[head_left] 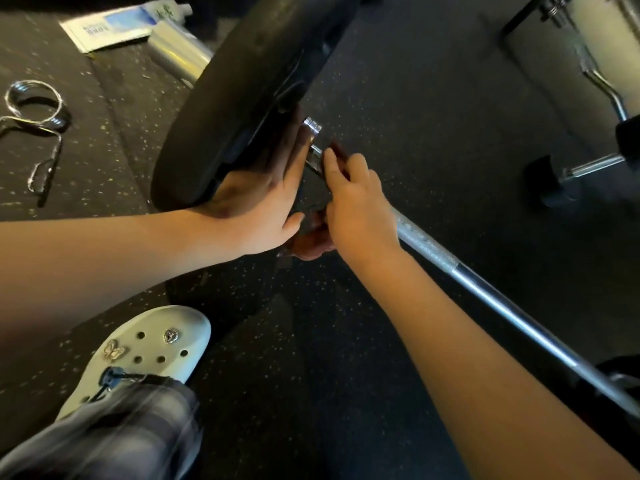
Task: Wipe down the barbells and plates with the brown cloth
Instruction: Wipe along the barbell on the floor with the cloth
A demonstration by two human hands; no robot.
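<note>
The right hand (360,199), at frame centre, grips the brown cloth (310,242) round the barbell (485,289). Just beside it, the left hand (263,188) presses flat, fingers straight, against the black plate (249,81). A spring collar (34,109) lies on the floor at upper left.

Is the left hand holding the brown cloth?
No, the left hand lies flat on the plate; the right hand grips the cloth.

We catch only scraps of the brown cloth (310,242), mostly buried under the right hand (360,209). The big black rubber weight plate (249,81) runs off the top edge, the silver steel barbell shaft (485,289) off the right, and print on the white-and-blue packet (110,24) is unreadable.
</note>
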